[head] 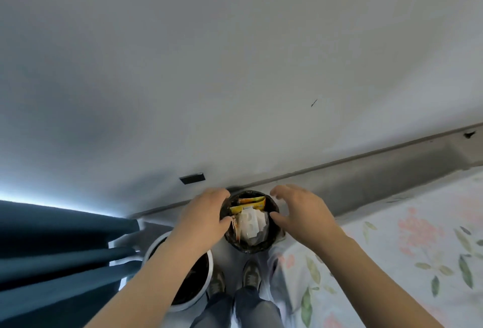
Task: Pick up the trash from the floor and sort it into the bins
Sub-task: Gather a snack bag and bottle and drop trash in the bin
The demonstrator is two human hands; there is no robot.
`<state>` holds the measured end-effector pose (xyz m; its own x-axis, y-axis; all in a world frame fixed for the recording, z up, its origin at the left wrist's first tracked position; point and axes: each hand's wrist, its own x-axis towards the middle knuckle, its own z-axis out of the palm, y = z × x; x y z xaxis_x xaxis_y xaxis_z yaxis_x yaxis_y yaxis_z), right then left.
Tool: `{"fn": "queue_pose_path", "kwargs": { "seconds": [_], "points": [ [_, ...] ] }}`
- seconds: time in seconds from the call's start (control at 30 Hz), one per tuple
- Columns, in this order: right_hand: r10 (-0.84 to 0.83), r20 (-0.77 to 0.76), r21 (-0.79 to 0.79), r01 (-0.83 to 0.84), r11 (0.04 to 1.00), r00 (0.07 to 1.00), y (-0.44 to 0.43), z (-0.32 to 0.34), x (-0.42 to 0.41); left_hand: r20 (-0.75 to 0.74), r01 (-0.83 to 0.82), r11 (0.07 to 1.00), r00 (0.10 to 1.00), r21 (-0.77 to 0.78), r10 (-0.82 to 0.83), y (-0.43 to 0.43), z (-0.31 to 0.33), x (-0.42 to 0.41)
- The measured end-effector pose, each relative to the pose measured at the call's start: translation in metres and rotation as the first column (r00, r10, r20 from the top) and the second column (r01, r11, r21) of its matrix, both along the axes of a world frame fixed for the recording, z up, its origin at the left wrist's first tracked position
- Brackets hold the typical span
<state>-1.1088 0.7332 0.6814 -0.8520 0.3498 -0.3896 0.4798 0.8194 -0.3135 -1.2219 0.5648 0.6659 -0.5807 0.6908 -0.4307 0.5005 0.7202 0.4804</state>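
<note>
Over the dark bin (247, 247) by the wall | left hand (205, 219) curled at rim, grip unclear | right hand (300, 212) spread, empty | trash (251, 221) likely light, crinkly, slippery: pinch an edge.

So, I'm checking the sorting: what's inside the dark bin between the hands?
A yellow wrapper at the back and crumpled white plastic in front. Anything beneath them is covered; the left hand hides the dark bin's left edge.
</note>
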Motion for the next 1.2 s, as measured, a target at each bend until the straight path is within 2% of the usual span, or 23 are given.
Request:
{"fn": "queue_pose_path", "kwargs": {
  "seconds": [0.17, 0.47, 0.83, 1.2],
  "points": [
    [0.044, -0.016, 0.051, -0.043, 0.998, 0.999, -0.010, 0.071, -0.001, -0.048, -0.081, 0.994, 0.995, 0.077, 0.085, -0.025, 0.069, 0.008],
    [0.290, -0.195, 0.136, -0.267, 0.954, 0.937, -0.019, 0.175, -0.016, -0.202, -0.241, 0.943, 0.936, 0.228, 0.288, -0.044, 0.170, 0.022],
    [0.555, -0.390, 0.224, -0.510, 0.831, 0.734, -0.017, 0.261, -0.037, -0.277, -0.453, 0.790, 0.764, 0.413, 0.583, -0.053, 0.239, 0.065],
    [0.724, -0.477, 0.275, -0.698, 0.661, 0.498, -0.128, 0.307, -0.027, -0.368, -0.616, 0.622, 0.502, 0.484, 0.783, -0.154, 0.296, 0.128]
  ]
}}
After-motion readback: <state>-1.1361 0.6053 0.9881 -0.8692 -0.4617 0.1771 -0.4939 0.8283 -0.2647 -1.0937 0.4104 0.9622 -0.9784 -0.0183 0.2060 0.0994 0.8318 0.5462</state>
